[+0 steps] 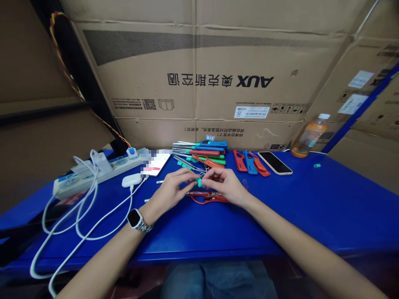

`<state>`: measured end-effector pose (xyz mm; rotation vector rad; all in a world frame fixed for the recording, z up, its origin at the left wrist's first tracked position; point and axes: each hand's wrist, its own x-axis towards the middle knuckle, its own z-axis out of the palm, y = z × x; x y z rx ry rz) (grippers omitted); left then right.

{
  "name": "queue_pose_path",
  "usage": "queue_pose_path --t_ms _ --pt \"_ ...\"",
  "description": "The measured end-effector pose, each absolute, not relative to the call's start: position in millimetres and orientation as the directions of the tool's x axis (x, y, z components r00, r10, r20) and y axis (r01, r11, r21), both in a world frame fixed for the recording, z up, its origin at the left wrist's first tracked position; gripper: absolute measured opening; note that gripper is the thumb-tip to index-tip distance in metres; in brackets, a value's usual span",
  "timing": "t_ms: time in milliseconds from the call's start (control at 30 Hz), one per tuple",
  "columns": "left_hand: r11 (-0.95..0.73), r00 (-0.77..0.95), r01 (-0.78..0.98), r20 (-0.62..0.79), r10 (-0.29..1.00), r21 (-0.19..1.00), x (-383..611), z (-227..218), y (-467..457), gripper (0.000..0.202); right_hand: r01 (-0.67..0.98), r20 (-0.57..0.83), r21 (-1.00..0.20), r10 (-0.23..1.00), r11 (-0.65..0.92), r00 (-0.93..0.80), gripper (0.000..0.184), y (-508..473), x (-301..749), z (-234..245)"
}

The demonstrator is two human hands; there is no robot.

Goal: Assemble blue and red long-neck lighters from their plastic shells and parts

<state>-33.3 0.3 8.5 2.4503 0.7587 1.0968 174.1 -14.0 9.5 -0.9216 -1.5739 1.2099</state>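
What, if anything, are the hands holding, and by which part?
A small green piece, held by its edges between the fingertips of the left hand and right hand. The exact contact points are too small to tell.

prob. a small workshop: blue table (311, 207) w/ lighter parts (250, 162), power strip (120, 167) (& cardboard walls (218, 54), btw).

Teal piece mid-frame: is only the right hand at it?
No, the teal piece sits between the fingertips of the left hand and the right hand.
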Motion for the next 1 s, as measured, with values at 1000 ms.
queue_pose_path --t_ms 1000 --pt "-0.769 0.744 0.514 0.248 0.620 0.381 -33.1 4.8 -5.1 0.018 0.636 0.342 -0.318 0.711 0.703 -0.615 0.019 -50.3 216.2 -5.2"
